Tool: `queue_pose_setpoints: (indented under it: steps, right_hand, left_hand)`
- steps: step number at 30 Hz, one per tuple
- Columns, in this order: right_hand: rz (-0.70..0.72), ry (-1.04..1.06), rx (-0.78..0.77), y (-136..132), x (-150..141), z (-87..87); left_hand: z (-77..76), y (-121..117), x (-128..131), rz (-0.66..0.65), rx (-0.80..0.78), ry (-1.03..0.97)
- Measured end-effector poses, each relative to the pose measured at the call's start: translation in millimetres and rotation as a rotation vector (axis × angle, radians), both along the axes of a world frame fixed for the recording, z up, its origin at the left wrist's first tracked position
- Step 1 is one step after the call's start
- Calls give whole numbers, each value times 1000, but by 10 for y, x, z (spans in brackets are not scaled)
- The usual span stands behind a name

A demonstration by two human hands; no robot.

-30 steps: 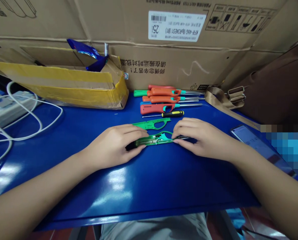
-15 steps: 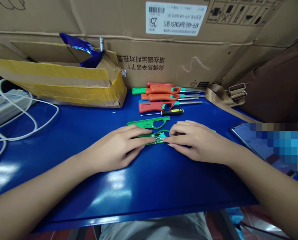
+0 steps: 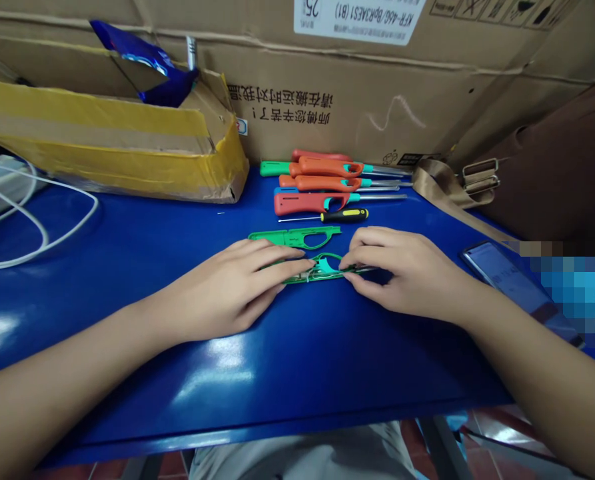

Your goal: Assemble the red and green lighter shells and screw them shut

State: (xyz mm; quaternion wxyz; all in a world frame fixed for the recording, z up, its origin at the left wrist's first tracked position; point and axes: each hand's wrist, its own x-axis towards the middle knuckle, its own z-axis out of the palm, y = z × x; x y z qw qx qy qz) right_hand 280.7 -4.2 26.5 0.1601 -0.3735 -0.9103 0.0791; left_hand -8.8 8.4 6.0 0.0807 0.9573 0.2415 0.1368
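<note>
A green lighter body with a teal trigger [image 3: 321, 268] lies opened on the blue table [image 3: 287, 360], between my two hands. My left hand [image 3: 237, 287] covers its left end, fingers pressed down on it. My right hand [image 3: 402, 270] pinches its right end, where the thin metal nozzle sticks out. Just behind lies a loose green half-shell [image 3: 297, 236]. A small screwdriver with a black and yellow handle [image 3: 344, 215] rests beyond that.
A stack of orange, red and green long-nosed lighters [image 3: 322, 183] lies at the back. A taped cardboard box [image 3: 112, 143] stands back left, white cables [image 3: 32, 220] far left. A phone [image 3: 520, 287] and a tan strap [image 3: 447, 187] are at the right. Large cartons form the back wall.
My left fingers have slid right along the green lighter body toward the trigger. My right hand stays at the nozzle end. The view has tilted slightly downward.
</note>
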Motion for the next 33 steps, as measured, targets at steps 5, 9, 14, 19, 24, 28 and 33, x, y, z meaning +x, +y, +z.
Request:
queue_pose_setpoints:
  steps: [5, 9, 14, 19, 24, 28, 33]
  right_hand:
    - [-111, 95, -18, 28, 1, 5]
    - [-200, 223, -16, 114, 21, -80]
    - [-123, 223, -16, 176, 30, -185]
    - [-126, 208, 27, 165, 5, -197]
    - [-123, 232, 32, 175, -14, -214]
    - [-118, 235, 17, 175, -25, -228]
    - [-114, 230, 17, 171, -31, -228]
  left_hand:
    - [61, 47, -39, 42, 102, -16]
    - [114, 173, -130, 184, 199, -40]
    - [72, 288, -199, 193, 184, -43]
    - [16, 295, -186, 215, 181, -23]
    - [32, 275, -169, 286, 217, 43]
    - [46, 258, -148, 308, 214, 11]
    - [32, 236, -132, 338, 177, -111]
